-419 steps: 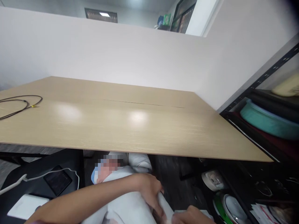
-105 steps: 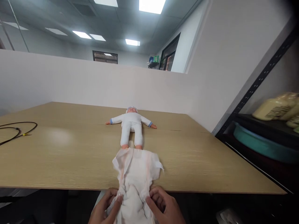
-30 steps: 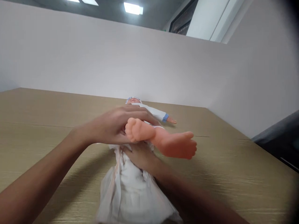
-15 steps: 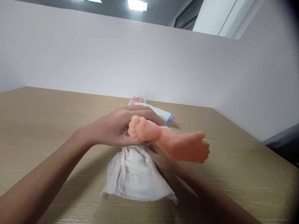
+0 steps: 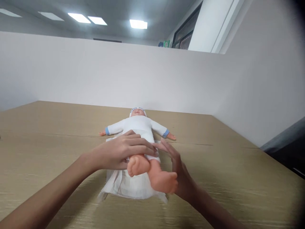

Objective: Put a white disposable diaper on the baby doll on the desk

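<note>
A baby doll [image 5: 139, 122] in a white outfit with blue cuffs lies on its back, arms spread and feet toward me. Under its lower body an opened white diaper [image 5: 133, 187] is spread out. Across the doll's legs rests my left hand [image 5: 128, 148], its fingers curled over them and its thumb behind the left-hand foot. At the doll's right-hand hip, my right hand [image 5: 175, 159] has its fingers stretched out, touching near the leg and my left fingertips. The doll's thighs are partly hidden by my hands.
The wooden table [image 5: 59, 121] extends around the doll. A pale partition [image 5: 107, 70] rises along its far edge and right side. A dark object [image 5: 288, 149] stands beyond the table's right edge.
The doll's legs have come down, with my left hand still on them. My right hand has moved out from beneath them to the doll's right-hand side. The view has tilted upward.
</note>
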